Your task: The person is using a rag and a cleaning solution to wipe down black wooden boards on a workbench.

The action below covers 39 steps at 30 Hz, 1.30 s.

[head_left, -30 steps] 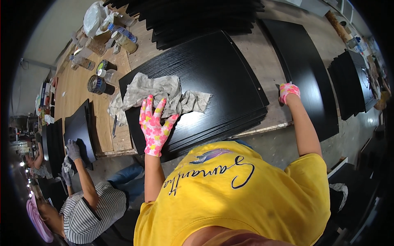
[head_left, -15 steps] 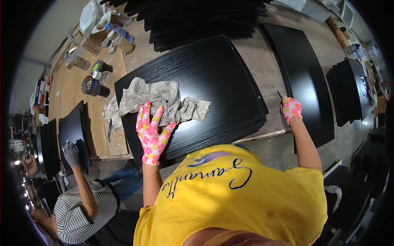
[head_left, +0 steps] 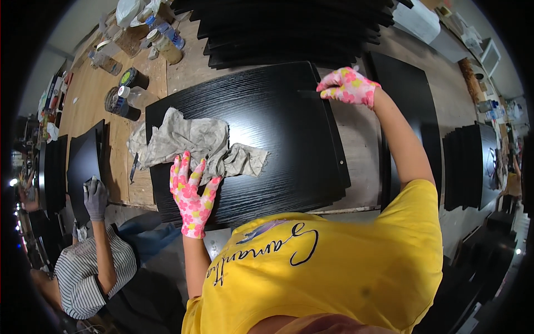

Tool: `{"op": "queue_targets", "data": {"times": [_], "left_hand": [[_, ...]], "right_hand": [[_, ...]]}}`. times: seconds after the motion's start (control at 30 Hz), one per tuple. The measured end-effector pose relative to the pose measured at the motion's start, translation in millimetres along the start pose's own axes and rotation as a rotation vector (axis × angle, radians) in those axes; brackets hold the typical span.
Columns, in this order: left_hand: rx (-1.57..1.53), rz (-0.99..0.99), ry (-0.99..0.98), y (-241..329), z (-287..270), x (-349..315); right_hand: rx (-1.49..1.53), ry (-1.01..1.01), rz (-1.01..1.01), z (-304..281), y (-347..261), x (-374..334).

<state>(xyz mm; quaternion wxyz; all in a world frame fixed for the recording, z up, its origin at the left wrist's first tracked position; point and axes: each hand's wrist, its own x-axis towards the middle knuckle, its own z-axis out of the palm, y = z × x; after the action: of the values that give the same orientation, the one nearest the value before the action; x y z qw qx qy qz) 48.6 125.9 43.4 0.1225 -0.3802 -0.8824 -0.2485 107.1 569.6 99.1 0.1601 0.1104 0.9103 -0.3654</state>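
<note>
A floral-gloved left hand (head_left: pixel 193 197) lies open, fingers spread against a crumpled gray cloth (head_left: pixel 194 133) atop a black panel (head_left: pixel 278 125) at the near edge of a wooden bench (head_left: pixel 360 150). The right hand (head_left: pixel 319 89) is at the panel's far right corner, thumb and fingers drawn together; whether they grip anything cannot be told. Bottles (head_left: pixel 165 50) stand toward the bench's far left corner.

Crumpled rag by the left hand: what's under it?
Mostly the black panel, its grain showing around the rag. The left hand is at the rag's lower edge. Whatever lies directly beneath the rag is covered and can't be seen.
</note>
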Motion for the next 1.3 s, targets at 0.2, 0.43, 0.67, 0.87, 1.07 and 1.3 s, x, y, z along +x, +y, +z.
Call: {"op": "queue_targets", "data": {"times": [0.2,0.43,0.67,0.87,1.07,1.3], "left_hand": [[-0.056,0.07,-0.065,2.0,-2.3,4.9],[-0.07,0.071,-0.058,-0.7,-5.1,4.2],[-0.061,0.074,-0.07,-3.5,-3.9,3.7],[-0.088,0.081,-0.069,-3.8,-2.5,4.0],[-0.068,0.067,-0.089,-7.6,-6.7,7.8],[-0.082,0.06,-0.097,-3.3,-8.0,4.9]], "right_hand": [[-0.283,0.268,-0.045,-42.4,30.4,63.3],[-0.115,0.063,-0.135,-24.3,17.9,43.4],[-0.173,0.106,-0.169,-33.2,1.2,49.7],[-0.174,0.216,-0.075,-44.7,17.9,67.4],[-0.332,0.299,-0.022,-45.5,11.2,71.1],[-0.126,0.147,-0.072,-39.3,-0.1,64.8]]}}
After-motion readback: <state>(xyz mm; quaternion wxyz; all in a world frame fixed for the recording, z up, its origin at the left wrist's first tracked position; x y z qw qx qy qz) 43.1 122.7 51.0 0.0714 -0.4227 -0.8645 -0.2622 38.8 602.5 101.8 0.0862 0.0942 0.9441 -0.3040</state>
